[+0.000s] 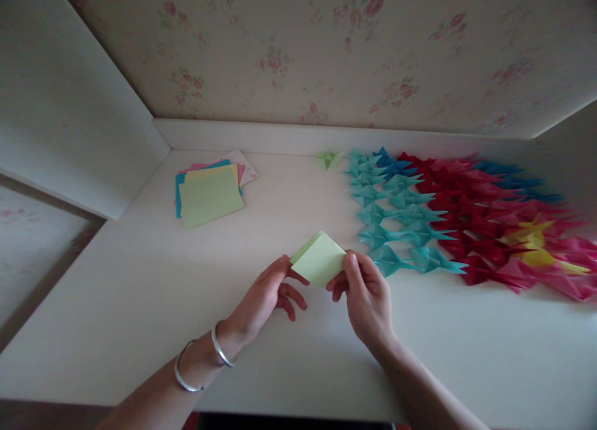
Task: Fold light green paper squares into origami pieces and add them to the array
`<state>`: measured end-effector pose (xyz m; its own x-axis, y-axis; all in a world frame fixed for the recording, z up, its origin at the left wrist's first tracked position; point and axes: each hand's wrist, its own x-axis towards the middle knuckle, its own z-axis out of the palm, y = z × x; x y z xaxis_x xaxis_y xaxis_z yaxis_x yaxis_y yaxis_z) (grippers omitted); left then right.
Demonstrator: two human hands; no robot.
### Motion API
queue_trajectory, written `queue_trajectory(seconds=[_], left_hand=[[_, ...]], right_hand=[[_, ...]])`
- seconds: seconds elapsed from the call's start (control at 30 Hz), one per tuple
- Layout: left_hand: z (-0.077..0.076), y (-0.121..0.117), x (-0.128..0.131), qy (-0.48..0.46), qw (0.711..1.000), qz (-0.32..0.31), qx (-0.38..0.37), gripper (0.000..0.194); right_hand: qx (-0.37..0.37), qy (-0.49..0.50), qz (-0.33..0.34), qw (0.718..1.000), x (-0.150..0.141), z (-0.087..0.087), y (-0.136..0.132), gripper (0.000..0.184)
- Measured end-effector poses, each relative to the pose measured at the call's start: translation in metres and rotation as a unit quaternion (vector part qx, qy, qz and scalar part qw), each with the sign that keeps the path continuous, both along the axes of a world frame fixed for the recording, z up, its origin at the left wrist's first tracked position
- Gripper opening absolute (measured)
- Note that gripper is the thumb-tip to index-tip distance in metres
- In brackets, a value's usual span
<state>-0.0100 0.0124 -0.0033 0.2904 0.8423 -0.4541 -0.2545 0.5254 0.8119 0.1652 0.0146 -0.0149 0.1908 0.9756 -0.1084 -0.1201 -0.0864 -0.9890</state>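
A light green square of folded paper (321, 260) is held up above the white tabletop between my two hands. My right hand (368, 293) pinches its right corner between thumb and fingers. At the paper's left corner is my left hand (270, 293), its thumb and index finger at the edge and the other fingers spread loosely below. A fold shows along the paper's upper left side. Two silver bangles (186, 368) circle my left wrist and forearm.
Rows of folded paper cranes (422, 215) in turquoise, blue, red, pink and yellow cover the right side. One light green crane (329, 160) stands apart at the back. A stack of coloured paper sheets (212, 197) lies at back left. A flowered wall (289, 63) rises behind.
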Motion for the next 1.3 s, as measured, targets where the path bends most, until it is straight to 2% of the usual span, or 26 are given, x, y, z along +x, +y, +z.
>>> queue_trajectory(seconds=[0.1,0.27,0.37,0.5,0.63,0.77,0.87,1.0,1.13,1.23,1.3], left_hand=[[-0.002,-0.001,0.002,-0.082,0.996,-0.027,-0.032,0.047],[0.003,0.002,0.000,-0.182,0.980,-0.031,-0.071,0.048],[0.006,0.005,-0.002,-0.187,0.979,-0.020,-0.078,0.040],[0.008,0.004,-0.002,-0.181,0.980,-0.001,-0.081,0.029],[0.007,0.003,-0.003,-0.185,0.979,0.017,-0.087,0.030],[0.003,0.002,-0.004,-0.193,0.977,0.052,-0.072,0.028],[-0.001,0.001,-0.003,-0.183,0.980,0.038,-0.068,0.029],[0.001,0.002,-0.001,-0.172,0.981,0.013,-0.094,0.032],[0.006,0.005,-0.001,-0.197,0.975,0.012,-0.100,0.038],[0.006,0.005,-0.002,-0.202,0.976,0.025,-0.076,0.041],[0.006,0.002,-0.002,-0.187,0.981,0.017,-0.036,0.045]], right_hand=[[0.018,0.057,0.018,0.998,-0.001,-0.004,-0.002,0.024],[0.045,0.094,0.098,0.990,0.000,-0.011,-0.010,0.020],[0.051,0.101,0.140,0.984,0.002,-0.012,-0.012,0.026],[0.040,0.103,0.158,0.981,0.006,-0.011,-0.013,0.030],[0.028,0.098,0.196,0.975,0.006,-0.006,-0.014,0.031],[0.054,0.099,0.232,0.966,0.003,0.000,-0.012,0.034],[0.047,0.068,0.206,0.975,0.000,0.000,-0.009,0.031],[0.042,0.030,0.165,0.985,-0.001,-0.003,-0.007,0.018],[0.088,-0.103,0.110,0.985,0.000,-0.004,-0.006,0.008],[0.099,-0.188,0.081,0.974,-0.001,-0.003,-0.006,0.006],[0.067,-0.181,0.060,0.979,-0.002,-0.001,-0.006,0.011]])
